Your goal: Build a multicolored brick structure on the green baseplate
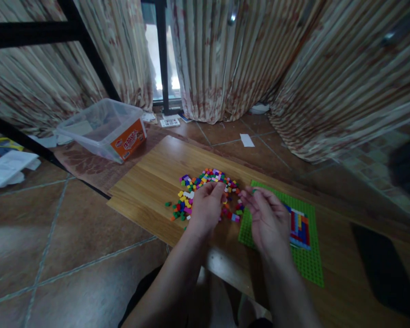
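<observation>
My left hand [207, 205] hovers over a loose pile of small colourful toy bricks [182, 207], its thumb and fingers pressed together. Whatever those fingers hold, if anything, is hidden. Farther right, my right hand [268, 214] is closed in a pinch, with what looks like a small dark green brick [253, 191] at its fingertips. Beneath and behind it lies a bright green studded baseplate [309, 264]. A patch of blue, red, yellow and white bricks [299, 228] sits on the baseplate, partly covered by my right hand.
Bricks and baseplate rest on a low wooden table [164, 157]. A dark flat object [382, 264] lies at its right end. Beyond the left end stands a clear plastic bin [104, 130] with an orange label. Black metal bars [92, 59] cross the upper left; patterned curtains [222, 59] hang behind.
</observation>
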The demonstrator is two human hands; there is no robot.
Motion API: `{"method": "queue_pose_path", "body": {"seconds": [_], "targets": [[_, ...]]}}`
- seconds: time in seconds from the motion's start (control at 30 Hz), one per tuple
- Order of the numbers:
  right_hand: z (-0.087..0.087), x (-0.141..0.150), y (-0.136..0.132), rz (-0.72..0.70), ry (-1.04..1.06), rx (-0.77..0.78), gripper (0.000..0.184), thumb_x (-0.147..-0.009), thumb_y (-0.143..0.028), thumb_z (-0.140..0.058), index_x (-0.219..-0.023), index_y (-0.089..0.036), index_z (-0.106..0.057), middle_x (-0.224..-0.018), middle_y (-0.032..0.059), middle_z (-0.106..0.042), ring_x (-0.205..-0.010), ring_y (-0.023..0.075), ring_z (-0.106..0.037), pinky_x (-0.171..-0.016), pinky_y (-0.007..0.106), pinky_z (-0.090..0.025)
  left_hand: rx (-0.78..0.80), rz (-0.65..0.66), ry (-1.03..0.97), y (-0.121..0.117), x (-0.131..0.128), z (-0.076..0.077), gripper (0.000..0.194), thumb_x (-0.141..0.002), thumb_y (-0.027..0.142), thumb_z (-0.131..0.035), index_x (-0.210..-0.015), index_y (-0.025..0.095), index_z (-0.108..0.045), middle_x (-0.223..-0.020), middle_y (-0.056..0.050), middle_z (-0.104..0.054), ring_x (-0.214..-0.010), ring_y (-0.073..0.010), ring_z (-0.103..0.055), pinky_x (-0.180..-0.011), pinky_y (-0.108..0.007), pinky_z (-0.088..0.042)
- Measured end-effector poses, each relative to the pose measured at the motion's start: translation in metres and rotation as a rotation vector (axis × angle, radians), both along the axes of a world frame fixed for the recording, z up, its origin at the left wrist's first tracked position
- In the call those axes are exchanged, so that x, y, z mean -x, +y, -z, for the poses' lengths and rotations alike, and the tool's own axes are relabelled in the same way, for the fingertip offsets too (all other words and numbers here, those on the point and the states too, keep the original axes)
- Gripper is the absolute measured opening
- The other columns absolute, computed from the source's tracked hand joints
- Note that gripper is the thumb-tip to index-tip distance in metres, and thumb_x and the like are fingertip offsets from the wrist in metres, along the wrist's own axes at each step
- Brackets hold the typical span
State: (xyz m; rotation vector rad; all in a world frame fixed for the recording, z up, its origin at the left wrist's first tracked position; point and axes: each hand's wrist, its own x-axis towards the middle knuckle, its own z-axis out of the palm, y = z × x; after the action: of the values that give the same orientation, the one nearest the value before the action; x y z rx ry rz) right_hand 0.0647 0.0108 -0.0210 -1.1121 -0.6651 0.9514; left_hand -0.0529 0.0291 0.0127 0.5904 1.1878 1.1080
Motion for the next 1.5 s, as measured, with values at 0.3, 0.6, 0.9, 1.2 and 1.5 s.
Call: {"method": "queue_pose_path", "body": {"seconds": [0.3,0.6,0.9,1.2,1.5], "targets": [[-0.019,-0.094,-0.018,0.414,-0.523,0.085,0.023,-0.073,-0.031,-0.076,-0.093,-0.019,-0.075,-0.071,0.0004,-0.070,-0.060,0.0141,-0.064,-0.057,0.028,-0.053,0.001,0.153,-0.223,-0.021,-0.024,-0.008,0.017,-0.080,0.029,-0.063,-0.076,0.015,-0.056,-0.056,0.007,-0.044,-0.041,-0.0013,-0.028,-0.042,-0.017,-0.017],[-0.008,-0.114,-0.024,0.234,-0.891,0.183,0.027,-0.083,-0.036,-0.061,-0.099,-0.018,-0.075,-0.097,0.0077,-0.074,-0.087,0.0216,-0.068,-0.082,0.040,-0.053,0.120,0.248,-0.314,-0.036,-0.078,0.002,0.019,-0.078,0.033,-0.065,-0.078,0.014,-0.059,-0.057,0.006,-0.046,-0.042,-0.0018,-0.028,-0.043,-0.019,-0.015],[-0.009,-0.124,-0.023,0.229,-0.949,0.239,0.025,-0.086,-0.035,-0.056,-0.095,-0.019,-0.073,-0.088,0.0067,-0.073,-0.079,0.0213,-0.068,-0.075,0.036,-0.054,0.190,0.205,-0.360,-0.036,-0.093,0.007,0.023,-0.074,0.035,-0.067,-0.083,0.015,-0.061,-0.062,0.004,-0.049,-0.044,-0.0024,-0.031,-0.044,-0.019,-0.017],[-0.010,-0.125,-0.022,0.242,-0.966,0.134,0.025,-0.088,-0.031,-0.053,-0.098,-0.021,-0.074,-0.091,0.0057,-0.071,-0.077,0.0191,-0.067,-0.076,0.036,-0.053,0.065,0.280,-0.089,-0.014,-0.062,0.006,0.021,-0.079,0.033,-0.057,-0.087,0.015,-0.063,-0.056,0.006,-0.043,-0.042,-0.0046,-0.027,-0.043,-0.020,-0.017],[-0.006,-0.118,-0.021,0.072,-0.930,0.087,0.023,-0.087,-0.031,-0.056,-0.098,-0.027,-0.075,-0.100,0.0034,-0.072,-0.095,0.0214,-0.064,-0.088,0.039,-0.048,-0.367,0.627,1.066,-0.020,-0.067,0.024,0.025,-0.085,0.024,-0.052,-0.096,0.022,-0.074,-0.076,-0.005,-0.070,-0.070,-0.0176,-0.062,-0.065,-0.027,-0.042]]}}
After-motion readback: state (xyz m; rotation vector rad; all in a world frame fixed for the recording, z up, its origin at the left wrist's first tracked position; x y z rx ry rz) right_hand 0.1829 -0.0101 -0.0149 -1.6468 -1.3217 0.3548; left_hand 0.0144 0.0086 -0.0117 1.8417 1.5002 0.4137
